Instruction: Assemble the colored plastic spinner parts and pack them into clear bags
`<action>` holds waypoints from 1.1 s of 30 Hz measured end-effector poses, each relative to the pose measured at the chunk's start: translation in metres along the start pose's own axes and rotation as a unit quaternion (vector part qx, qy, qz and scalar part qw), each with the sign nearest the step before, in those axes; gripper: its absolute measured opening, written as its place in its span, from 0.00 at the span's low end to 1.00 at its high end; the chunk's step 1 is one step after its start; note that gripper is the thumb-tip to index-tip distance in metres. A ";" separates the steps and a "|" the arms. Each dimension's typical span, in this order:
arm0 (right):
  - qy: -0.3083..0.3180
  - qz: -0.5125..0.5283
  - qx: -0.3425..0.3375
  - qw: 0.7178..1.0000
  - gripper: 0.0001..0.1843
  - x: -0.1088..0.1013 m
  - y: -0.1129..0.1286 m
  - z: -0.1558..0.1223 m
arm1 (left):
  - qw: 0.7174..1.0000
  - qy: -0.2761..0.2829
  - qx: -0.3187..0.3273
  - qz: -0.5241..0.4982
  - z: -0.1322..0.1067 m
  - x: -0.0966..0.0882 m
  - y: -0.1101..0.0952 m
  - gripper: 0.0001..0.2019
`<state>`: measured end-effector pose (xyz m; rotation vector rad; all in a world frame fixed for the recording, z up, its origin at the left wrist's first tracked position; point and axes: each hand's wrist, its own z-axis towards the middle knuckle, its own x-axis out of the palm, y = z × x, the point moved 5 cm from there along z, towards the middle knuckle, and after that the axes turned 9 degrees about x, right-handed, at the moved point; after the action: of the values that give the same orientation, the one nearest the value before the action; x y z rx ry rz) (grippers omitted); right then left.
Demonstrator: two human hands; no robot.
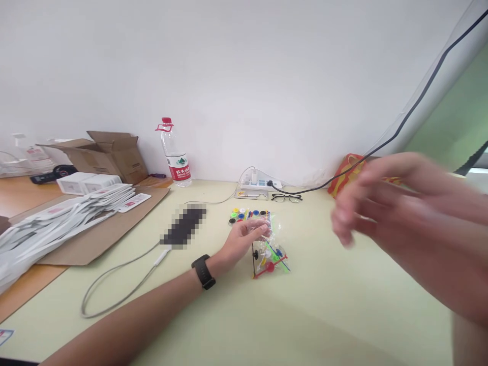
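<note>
My left hand (244, 240), with a black watch (204, 272) on its wrist, is closed on a clear plastic bag (275, 223) above the pale table. Small colourful plastic pieces (270, 266), among them red, green, blue and black ones, lie just below the fingers, seemingly inside clear plastic. Behind the hand sit several coloured round discs (238, 216), partly covered by it. My right hand (375, 195) is raised at the right, away from the bag, and smeared by motion; its fingers cannot be made out clearly.
A power strip (261, 181), glasses (287, 197) and a water bottle (176, 157) stand near the wall. On the left are a blurred-out dark object (183, 226) with a cable, a cardboard box (109, 157) and white packages (76, 213). A black cord (415, 104) crosses at right.
</note>
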<state>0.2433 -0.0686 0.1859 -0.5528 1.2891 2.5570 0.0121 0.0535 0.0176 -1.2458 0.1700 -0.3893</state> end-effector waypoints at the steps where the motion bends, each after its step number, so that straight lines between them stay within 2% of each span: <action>1: -0.013 0.015 0.035 0.999 0.11 0.006 -0.010 0.015 | 1.000 -0.004 -0.002 -0.010 0.001 -0.002 -0.001 0.20; 3: -0.060 -0.016 0.106 0.992 0.11 0.019 -0.045 0.027 | 1.000 0.005 -0.011 -0.028 0.002 -0.002 -0.004 0.19; 5: -0.058 -0.038 0.176 0.982 0.20 0.037 -0.089 0.021 | 0.998 0.028 -0.028 -0.042 0.001 0.003 -0.006 0.18; 7: 0.018 0.021 0.237 0.971 0.27 0.058 -0.128 0.007 | 0.997 0.055 -0.040 -0.048 -0.002 0.009 -0.008 0.16; 9: 0.107 0.109 0.264 0.952 0.25 0.076 -0.150 -0.004 | 0.996 0.075 -0.039 -0.042 -0.003 0.014 -0.009 0.15; 10: 0.136 0.142 0.265 0.944 0.23 0.081 -0.154 -0.008 | 0.996 0.075 -0.034 -0.033 -0.002 0.015 -0.010 0.14; 12: 0.154 0.179 0.260 0.936 0.19 0.087 -0.157 -0.009 | 0.998 0.061 -0.018 -0.010 0.000 0.012 -0.011 0.13; 14: 0.137 0.193 0.258 0.937 0.17 0.086 -0.159 -0.008 | 0.999 0.051 -0.005 0.013 0.004 0.007 -0.012 0.13; 18: 0.097 0.216 0.258 0.937 0.16 0.083 -0.168 -0.007 | 0.997 0.073 0.001 0.030 0.009 0.000 -0.009 0.13; 25: 0.056 0.272 0.298 0.913 0.14 0.084 -0.192 -0.011 | 0.997 0.072 -0.006 0.033 0.008 -0.004 -0.005 0.12; 30: 0.049 0.257 0.252 0.932 0.10 0.080 -0.181 -0.010 | 0.998 0.050 -0.012 -0.024 0.007 -0.003 -0.004 0.11; 33: 0.052 0.230 0.216 0.948 0.12 0.080 -0.171 -0.010 | 1.000 0.031 0.001 0.003 0.007 -0.002 -0.005 0.11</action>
<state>0.2348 0.0268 0.0228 -0.3258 2.1582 2.4659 0.0113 0.0596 0.0246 -1.2307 0.2257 -0.4220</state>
